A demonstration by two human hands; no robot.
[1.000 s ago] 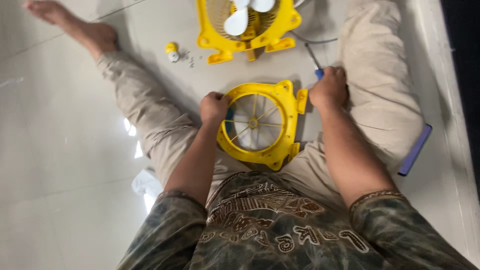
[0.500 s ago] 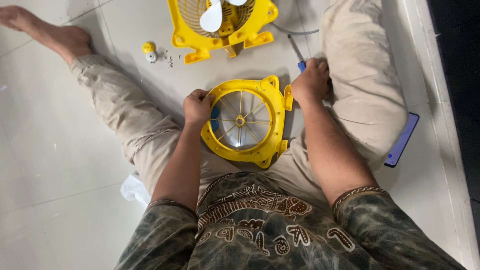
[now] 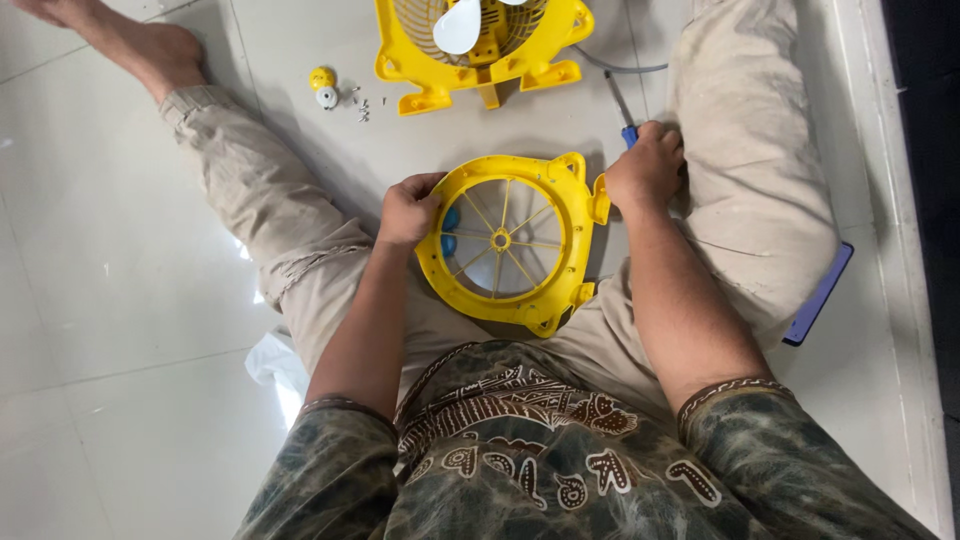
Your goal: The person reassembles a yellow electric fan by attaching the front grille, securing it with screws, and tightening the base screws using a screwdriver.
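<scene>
**Yellow fan in two halves, grille cover in my lap**

Yellow plastic everywhere, so let me take stock. My left hand (image 3: 408, 210) is curled around the left rim of the round yellow grille cover (image 3: 510, 243), fingers wrapped over the edge and gripping it. The cover lies flat between my knees, resting on my lap and partly over the floor, with its thin spokes running out from a small centre hub. Something blue shows just inside the rim beside my left fingers; I cannot tell what it is.

My right hand (image 3: 647, 168) is closed in a fist around the blue-handled screwdriver (image 3: 622, 112), right beside the cover's right-hand lug. The metal shaft points up and away from me, its tip well clear of the cover and touching no screw.

Up ahead on the tiles sits the other half, the yellow fan body (image 3: 485, 45), with its white blades (image 3: 462, 25) exposed and a grey cable (image 3: 625, 66) trailing off to the right. Left of it lie a small yellow-and-white knob (image 3: 322, 85) and a scatter of loose screws (image 3: 362, 108).

So my reading: the opening-up part looks done. Cover off, screws out, knob off, blades bare. Whatever happens to the blades or the inside of the body looks untouched, and nothing is going back together yet, with the two halves well apart.

A flat blue phone-like slab (image 3: 820, 296) lies on the floor by my right thigh, and a bit of white plastic bag (image 3: 275, 365) peeks from under my left leg.
</scene>
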